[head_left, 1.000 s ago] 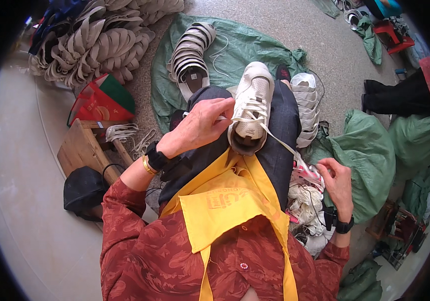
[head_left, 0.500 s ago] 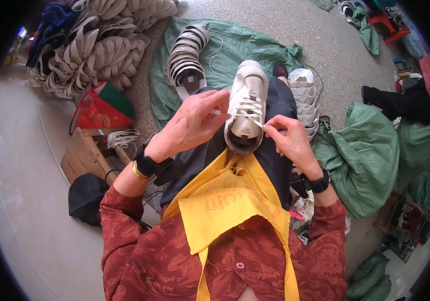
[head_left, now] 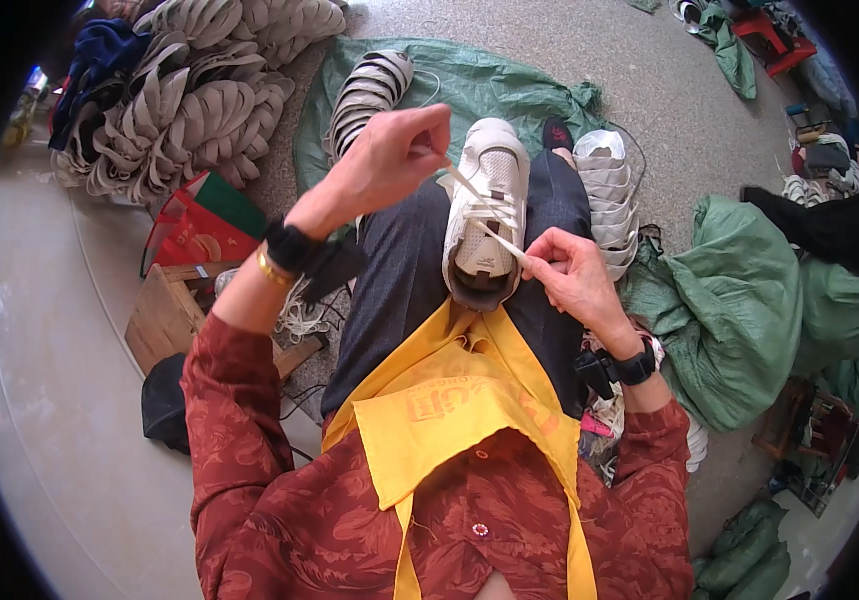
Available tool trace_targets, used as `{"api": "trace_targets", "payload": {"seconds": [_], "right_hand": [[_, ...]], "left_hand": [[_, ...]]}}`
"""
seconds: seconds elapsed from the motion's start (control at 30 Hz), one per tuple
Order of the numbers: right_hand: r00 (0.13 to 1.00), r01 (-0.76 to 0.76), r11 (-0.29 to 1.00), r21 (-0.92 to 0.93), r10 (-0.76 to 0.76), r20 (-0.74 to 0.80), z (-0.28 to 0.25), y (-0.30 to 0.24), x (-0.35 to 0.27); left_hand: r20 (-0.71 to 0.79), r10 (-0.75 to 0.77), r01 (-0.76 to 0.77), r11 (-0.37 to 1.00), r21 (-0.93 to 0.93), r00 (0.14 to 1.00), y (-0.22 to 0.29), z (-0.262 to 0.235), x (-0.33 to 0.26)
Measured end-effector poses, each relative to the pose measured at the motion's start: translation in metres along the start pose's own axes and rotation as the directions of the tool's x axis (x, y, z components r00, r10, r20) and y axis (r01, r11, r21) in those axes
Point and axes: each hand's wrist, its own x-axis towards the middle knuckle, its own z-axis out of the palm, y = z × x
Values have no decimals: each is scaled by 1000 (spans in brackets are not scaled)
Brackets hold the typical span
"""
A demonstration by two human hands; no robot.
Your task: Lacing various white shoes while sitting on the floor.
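Note:
A cream sneaker (head_left: 492, 165) rests between my thighs, its toe pointing away and its heel opening toward me. White shoelace (head_left: 505, 246) crosses over its tongue. Raised to the left of the shoe, my left hand (head_left: 389, 155) is closed with one strand of the lace running tight from it to the eyelets. My right hand (head_left: 577, 278), low by the heel on the right, pinches the other strand between thumb and forefinger. A yellow apron (head_left: 449, 415) spreads over my lap just below the heel.
Beyond my knees lies a green sheet (head_left: 539, 85). Nested shoe uppers (head_left: 374, 88) stand left of the shoe, and another white stack (head_left: 609, 190) to its right. At left are a wooden stool (head_left: 161, 315), loose laces (head_left: 299, 318), a red-green bag (head_left: 199, 225) and piled uppers (head_left: 189, 110). Green sacks (head_left: 719, 310) fill the right.
My left hand has risen up and away, drawing its lace strand out taut. The right hand stays near the heel, still pinching its strand. The shoe has shifted slightly left.

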Motion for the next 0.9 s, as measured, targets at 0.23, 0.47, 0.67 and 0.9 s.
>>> {"api": "trace_targets", "payload": {"seconds": [0.23, 0.47, 0.67, 0.9], "right_hand": [[994, -84, 995, 51, 80, 80, -6, -6, -6], [971, 172, 927, -334, -217, -103, -5, -17, -16], [980, 170, 976, -134, -182, -82, -3, 1, -10], [957, 287, 958, -15, -286, 42, -16, -14, -9]], "left_hand": [[55, 314, -317, 910, 267, 948, -34, 18, 63], [17, 322, -319, 929, 187, 947, -26, 51, 36], [145, 248, -244, 969, -42, 958, 0, 51, 8], [313, 93, -22, 975, -223, 945, 34, 64, -4]]}}
